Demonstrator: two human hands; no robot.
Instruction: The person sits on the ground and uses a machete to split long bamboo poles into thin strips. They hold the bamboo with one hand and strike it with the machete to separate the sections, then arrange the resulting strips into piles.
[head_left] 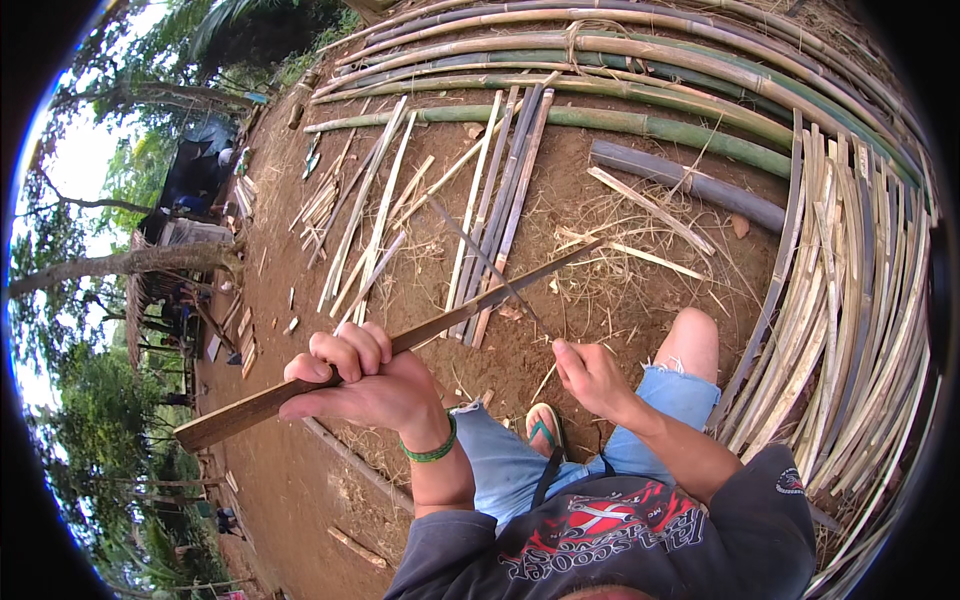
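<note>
My left hand (375, 385) is closed around a long flat bamboo slat (232, 416), raised in front of me. The slat slants from the lower left up to a narrow far end at the right. In my right hand (598, 382), held above my knee, is a knife with a long, thin dark blade (478, 252). The fist hides its handle. The blade points up and to the left, crossing the slat in this view; whether the two touch, I cannot tell.
Long bamboo poles (650, 125) lie across the back. A large pile of split bamboo strips (850, 300) fills the right side. Several slats (505, 200) and shavings are scattered on the dirt ground ahead. A thick grey bamboo piece (690, 185) lies near the poles. Trees stand left.
</note>
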